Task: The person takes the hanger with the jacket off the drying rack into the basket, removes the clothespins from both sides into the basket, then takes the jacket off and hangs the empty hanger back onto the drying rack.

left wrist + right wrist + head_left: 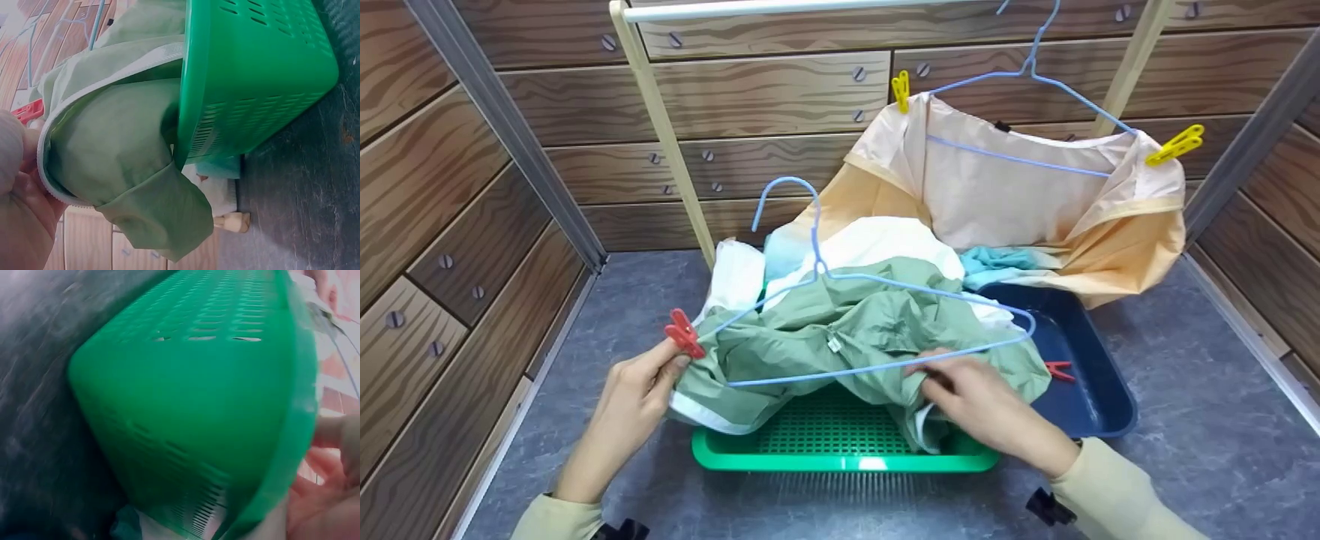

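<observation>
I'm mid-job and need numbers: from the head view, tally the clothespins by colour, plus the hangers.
Red clothespins: 2 (one by the left hand, one in the navy tray, partly hidden)
Yellow clothespins: 2 (both on the peach garment)
Blue hangers: 2
Total in view: 6

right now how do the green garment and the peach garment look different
The green garment lies crumpled over the green basket; the peach garment has its upper part spread on a hanger. One red clip shows at the green garment's edge, while two yellow clips sit on the peach garment. Both garments have a blue hanger with them.
</observation>
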A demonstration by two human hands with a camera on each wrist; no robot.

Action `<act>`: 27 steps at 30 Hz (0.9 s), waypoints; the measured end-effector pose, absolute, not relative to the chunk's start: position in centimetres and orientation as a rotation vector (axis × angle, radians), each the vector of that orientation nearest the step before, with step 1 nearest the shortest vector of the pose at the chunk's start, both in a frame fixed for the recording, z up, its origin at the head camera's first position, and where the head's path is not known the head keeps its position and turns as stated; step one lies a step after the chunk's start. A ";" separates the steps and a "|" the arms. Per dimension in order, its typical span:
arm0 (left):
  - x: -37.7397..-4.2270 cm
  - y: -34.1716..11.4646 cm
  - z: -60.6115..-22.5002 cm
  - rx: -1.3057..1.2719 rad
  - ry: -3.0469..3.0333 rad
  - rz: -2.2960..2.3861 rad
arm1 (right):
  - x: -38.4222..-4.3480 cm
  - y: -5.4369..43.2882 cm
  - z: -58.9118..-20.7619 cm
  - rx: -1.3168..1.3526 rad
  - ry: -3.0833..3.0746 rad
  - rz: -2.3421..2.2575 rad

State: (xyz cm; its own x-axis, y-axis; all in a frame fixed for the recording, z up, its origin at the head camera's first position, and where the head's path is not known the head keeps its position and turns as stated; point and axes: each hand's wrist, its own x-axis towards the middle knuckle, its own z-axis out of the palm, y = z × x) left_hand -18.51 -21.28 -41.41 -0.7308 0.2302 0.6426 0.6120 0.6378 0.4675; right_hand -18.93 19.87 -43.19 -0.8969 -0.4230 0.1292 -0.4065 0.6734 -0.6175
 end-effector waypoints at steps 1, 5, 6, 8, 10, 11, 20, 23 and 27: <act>-18.5 -21.2 -41.5 -0.658 -2.321 -0.937 | -19.0 19.8 -43.4 -0.738 2.835 -0.979; -18.4 -21.1 -41.7 -0.660 -2.341 -0.931 | -18.8 19.5 -43.8 -0.793 2.728 -0.808; -18.4 -21.0 -41.7 -0.661 -2.346 -0.930 | -18.8 19.5 -43.8 -0.809 2.713 -0.773; -18.4 -21.0 -41.8 -0.662 -2.354 -0.924 | -18.6 19.3 -43.8 -0.860 2.689 -0.710; -18.4 -20.9 -41.9 -0.662 -2.357 -0.925 | -18.4 19.1 -43.8 -0.917 2.682 -0.646; -18.4 -20.9 -42.0 -0.662 -2.360 -0.926 | -18.4 19.0 -43.8 -0.941 2.678 -0.616; -18.4 -20.7 -42.1 -0.626 -2.397 -0.938 | -18.5 17.8 -44.0 -0.842 2.469 -0.570; -18.4 -20.7 -42.1 -0.622 -2.403 -0.941 | -18.4 17.9 -44.2 -0.850 2.441 -0.657; -18.3 -20.9 -42.2 -0.628 -2.391 -0.938 | -17.9 18.2 -43.9 -0.867 2.486 -0.799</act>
State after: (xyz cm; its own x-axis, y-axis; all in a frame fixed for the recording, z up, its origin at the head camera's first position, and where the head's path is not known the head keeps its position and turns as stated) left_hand -18.33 -20.91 -42.20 -0.7731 0.2340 0.5896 0.5725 0.6577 0.4896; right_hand -17.88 18.22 -43.86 -0.7335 -0.6587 -0.1677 -0.4377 0.6465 -0.6248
